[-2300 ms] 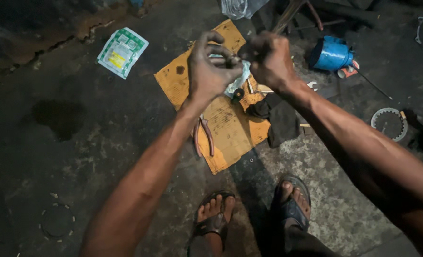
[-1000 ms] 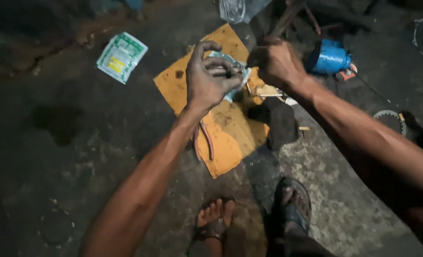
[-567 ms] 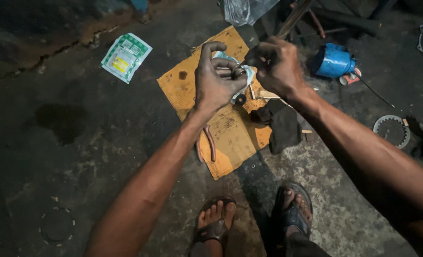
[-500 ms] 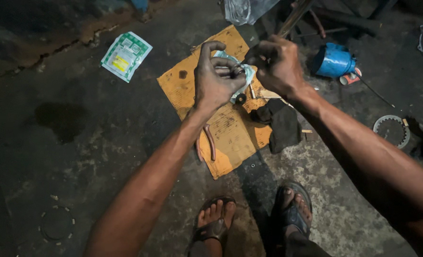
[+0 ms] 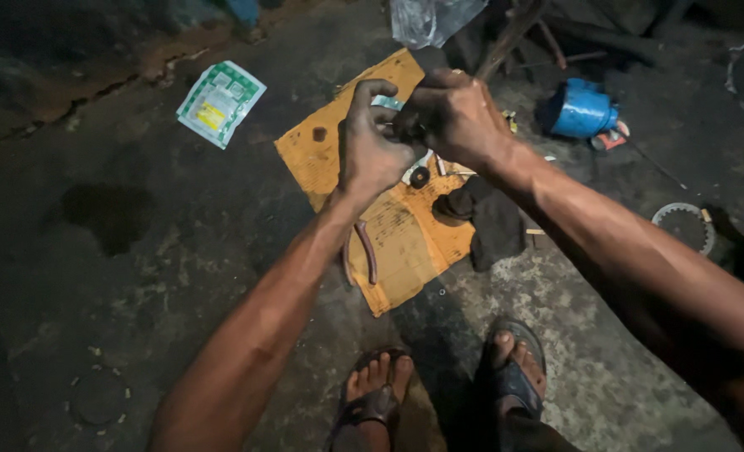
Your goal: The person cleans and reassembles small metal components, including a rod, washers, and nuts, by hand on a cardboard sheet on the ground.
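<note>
Your left hand [image 5: 374,151] and right hand [image 5: 456,117] meet knuckle to knuckle above the cardboard sheet [image 5: 405,243]. Both sets of fingers are curled tight around one small part [image 5: 386,104]; only a pale metallic edge of it shows past your left thumb, so what it is cannot be told. Both hands are pressed closed on it, with no slack visible.

Risk, judged from the pose: your hands are greasy and the part is mostly hidden. If the grip slips, the piece likely drops straight below the grip onto the cardboard, or bounces off onto the dark concrete floor [image 5: 121,251], where it would be hard to find in this light.

Just under the grip lies a small black ring [image 5: 420,177]; beside it, a dark rag [image 5: 493,222]. Nearer you than the grip, pliers with reddish handles [image 5: 365,251] rest on the cardboard. Knocking these would scatter them.

Containers: right of the grip, well apart, a blue can [image 5: 581,110] lies tipped; contents not visible. Left of the grip, a sealed green and white packet [image 5: 220,102]. Beyond the grip, a clear plastic bag [image 5: 431,18], contents unreadable.
</note>
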